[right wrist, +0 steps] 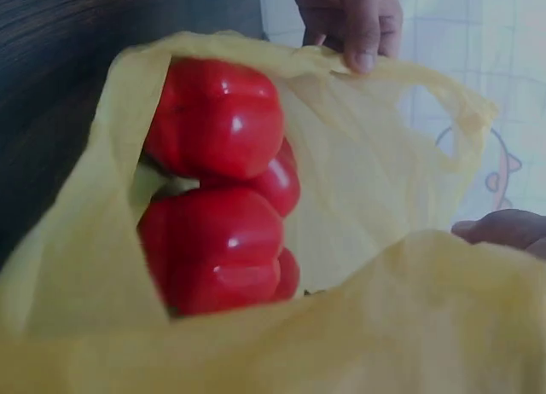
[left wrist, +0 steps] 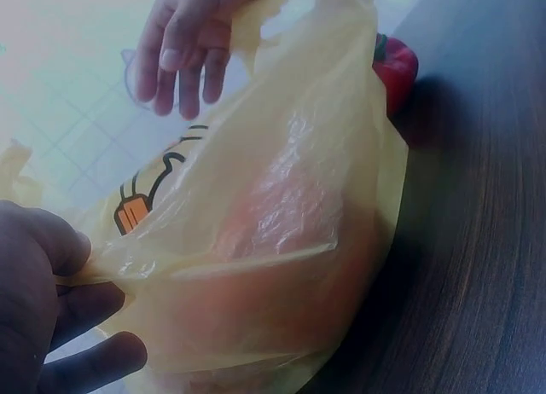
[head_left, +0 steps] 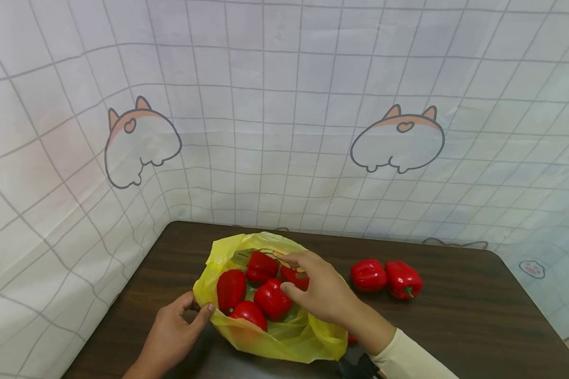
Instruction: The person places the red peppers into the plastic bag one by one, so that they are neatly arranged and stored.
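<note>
A yellow plastic bag (head_left: pixel 308 337) lies with its mouth spread, several red bell peppers (head_left: pixel 272 300) inside. At the bag's left rim, my left hand (head_left: pixel 173 329) pinches the thin plastic between thumb and fingers; in the left wrist view this hand (left wrist: pixel 43 283) shows close up at the rim. My right hand (head_left: pixel 320 287) reaches over the right side of the mouth, fingers extended above the peppers. Its fingers (left wrist: pixel 183 61) hang loosely apart in the left wrist view, with nothing between them. The right wrist view looks at glossy peppers (right wrist: pixel 222 249) within the bag.
Two more bell peppers (head_left: pixel 386 279) sit side by side on the dark wooden table (head_left: pixel 479 316), right of the bag. A sliver of red and a black object (head_left: pixel 357 367) show under the right forearm. A white gridded cloth (head_left: pixel 284 131) rises behind the table.
</note>
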Demonstrator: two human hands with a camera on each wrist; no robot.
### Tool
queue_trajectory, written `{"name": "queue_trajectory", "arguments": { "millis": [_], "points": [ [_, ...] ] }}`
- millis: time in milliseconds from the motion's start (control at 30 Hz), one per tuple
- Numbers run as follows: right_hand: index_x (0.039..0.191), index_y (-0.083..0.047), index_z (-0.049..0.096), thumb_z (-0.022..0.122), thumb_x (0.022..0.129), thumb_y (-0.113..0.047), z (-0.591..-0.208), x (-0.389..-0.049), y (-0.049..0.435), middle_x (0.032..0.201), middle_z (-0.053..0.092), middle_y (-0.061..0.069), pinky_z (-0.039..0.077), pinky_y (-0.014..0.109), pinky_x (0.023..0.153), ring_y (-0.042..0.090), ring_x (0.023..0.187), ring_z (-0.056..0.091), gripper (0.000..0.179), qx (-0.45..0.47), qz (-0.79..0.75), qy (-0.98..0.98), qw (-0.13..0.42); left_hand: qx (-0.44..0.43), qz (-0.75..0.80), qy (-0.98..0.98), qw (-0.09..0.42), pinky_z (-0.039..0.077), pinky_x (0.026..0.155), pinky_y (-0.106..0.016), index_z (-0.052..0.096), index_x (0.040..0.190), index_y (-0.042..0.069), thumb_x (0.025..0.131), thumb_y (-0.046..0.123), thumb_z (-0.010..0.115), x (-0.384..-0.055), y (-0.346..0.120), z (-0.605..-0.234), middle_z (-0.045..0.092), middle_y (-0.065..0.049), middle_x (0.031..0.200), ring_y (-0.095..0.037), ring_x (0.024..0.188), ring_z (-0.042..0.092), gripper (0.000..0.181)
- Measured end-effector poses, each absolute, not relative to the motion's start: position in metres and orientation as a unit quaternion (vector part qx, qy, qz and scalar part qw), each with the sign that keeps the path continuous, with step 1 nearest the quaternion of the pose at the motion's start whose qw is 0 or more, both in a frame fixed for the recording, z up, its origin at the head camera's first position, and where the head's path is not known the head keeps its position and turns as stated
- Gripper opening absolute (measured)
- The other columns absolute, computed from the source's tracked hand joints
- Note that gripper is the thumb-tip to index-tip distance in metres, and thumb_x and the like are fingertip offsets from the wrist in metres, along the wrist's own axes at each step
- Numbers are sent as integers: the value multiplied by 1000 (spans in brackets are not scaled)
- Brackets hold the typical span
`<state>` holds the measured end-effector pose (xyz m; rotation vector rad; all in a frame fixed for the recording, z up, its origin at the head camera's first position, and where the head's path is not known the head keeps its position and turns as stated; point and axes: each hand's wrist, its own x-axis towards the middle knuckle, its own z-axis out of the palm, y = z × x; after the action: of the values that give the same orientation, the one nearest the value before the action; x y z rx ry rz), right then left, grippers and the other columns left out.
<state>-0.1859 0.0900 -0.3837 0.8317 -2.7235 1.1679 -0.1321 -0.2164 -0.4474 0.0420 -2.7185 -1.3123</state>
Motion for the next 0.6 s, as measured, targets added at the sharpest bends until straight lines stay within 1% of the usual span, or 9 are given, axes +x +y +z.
{"name": "queue_trajectory", "arguments": {
  "millis": [67,133,233,333,500,600],
  "points": [
    [137,-13,61,79,92,-18,-383,-184,97,132,61,2,57,39,88,22,104,69,49,265,382,-884,44,12,-435,-898,63,53,87,-48,72,109,12,95,34,76,-132,-216,-447,72,3,99,-17,99,65,27],
    [134,-13,63,80,91,-15,-384,-182,105,129,63,2,56,42,88,23,104,69,46,262,389,-881,70,10,-436,-897,67,53,87,-50,72,109,11,95,32,76,-132,-215,-447,72,3,98,-17,99,65,26],
    [130,-13,65,82,89,-12,-384,-179,118,127,65,-1,56,42,88,20,105,68,44,252,389,-879,111,8,-436,-897,70,53,88,-50,72,108,12,95,31,76,-132,-214,-446,73,3,98,-18,99,66,24],
    [130,-12,66,82,89,-11,-383,-177,132,126,65,-2,55,42,90,18,105,67,44,240,388,-879,138,9,-435,-898,71,53,89,-51,72,108,12,95,30,77,-132,-213,-446,73,3,98,-18,99,66,23],
    [131,-11,65,79,92,-14,-381,-173,155,127,66,-1,54,46,92,19,108,65,42,214,392,-883,144,7,-432,-899,68,52,90,-53,72,109,11,95,34,76,-131,-213,-445,73,2,100,-20,102,66,27],
    [132,-12,64,75,96,-17,-383,-171,169,129,66,0,53,47,93,20,113,63,38,188,396,-887,142,8,-431,-900,67,51,91,-54,72,110,11,95,35,76,-131,-213,-445,73,2,100,-20,103,66,29]
  ]
}}
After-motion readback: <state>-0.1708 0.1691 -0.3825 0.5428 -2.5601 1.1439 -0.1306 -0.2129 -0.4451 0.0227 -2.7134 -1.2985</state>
